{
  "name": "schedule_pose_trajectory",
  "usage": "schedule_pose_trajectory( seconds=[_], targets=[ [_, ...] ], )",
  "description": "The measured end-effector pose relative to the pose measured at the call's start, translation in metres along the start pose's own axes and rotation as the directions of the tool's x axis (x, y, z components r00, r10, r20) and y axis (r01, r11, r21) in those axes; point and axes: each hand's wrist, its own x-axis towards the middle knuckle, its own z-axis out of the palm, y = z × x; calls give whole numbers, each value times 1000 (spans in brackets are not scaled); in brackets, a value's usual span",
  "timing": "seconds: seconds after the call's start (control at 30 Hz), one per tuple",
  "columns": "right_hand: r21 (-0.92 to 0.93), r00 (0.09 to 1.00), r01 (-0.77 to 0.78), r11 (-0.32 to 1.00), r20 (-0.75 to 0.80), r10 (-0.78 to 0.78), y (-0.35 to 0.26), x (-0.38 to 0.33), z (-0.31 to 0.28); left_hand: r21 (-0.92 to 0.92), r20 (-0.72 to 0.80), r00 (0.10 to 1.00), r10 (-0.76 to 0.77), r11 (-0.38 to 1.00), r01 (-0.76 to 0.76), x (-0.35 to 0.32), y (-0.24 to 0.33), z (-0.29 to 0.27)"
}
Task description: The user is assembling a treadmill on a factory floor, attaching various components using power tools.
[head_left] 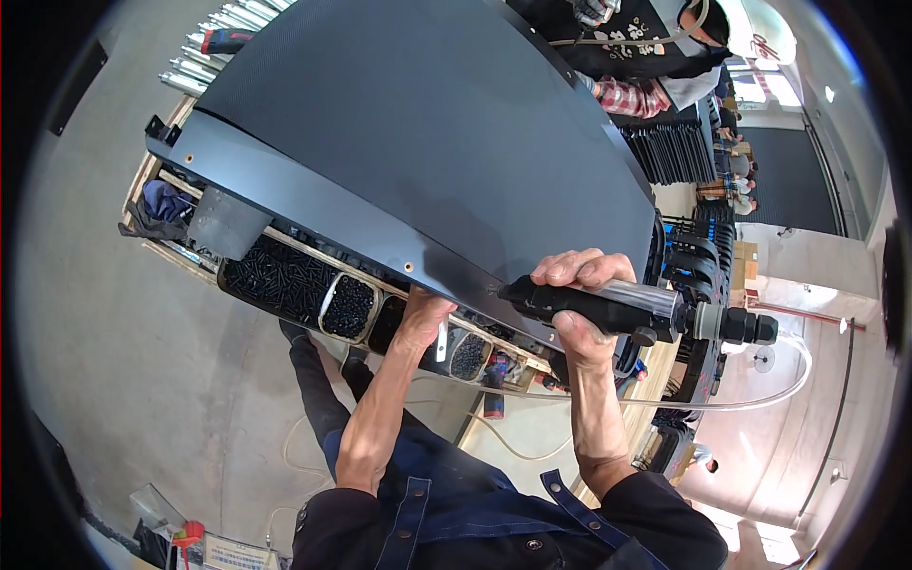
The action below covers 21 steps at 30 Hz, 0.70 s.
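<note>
- Right hand (591,271): fingers and thumb wrapped round the tool (613,309), a black and silver cylinder lying roughly level; its nose points left, at the rail near the deck's near right corner. Cannot tell if nose and rail touch.
- Clear hose (796,375) loops from the tool's rear end.
- Left hand (427,312): at the rail's near edge, fingertips hidden, so grasp cannot be told. Silver strip (442,340) just beside it.
- Deck (408,123): broad, dark, slanting across the view; grey rail (313,204) along its near edge.
- Below the rail: screw tray (271,280), two tubs of small dark parts (349,309) (468,357), grey block (228,224).
- Far side: co-worker, plaid sleeve (632,98) by the deck's edge.
</note>
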Motion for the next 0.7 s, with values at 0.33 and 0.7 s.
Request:
schedule_pose_trajectory(
  seconds=[0.33,0.7],
  targets=[
    [-53,1000,-24,998,-10,23,5,-8,-9,-41,-89,991,99,994,-103,-8,10,15],
    [-220,822,-192,956,-569,34,-12,4,56,992,-21,915,402,121,-30,-40,46,-15]
  ],
)
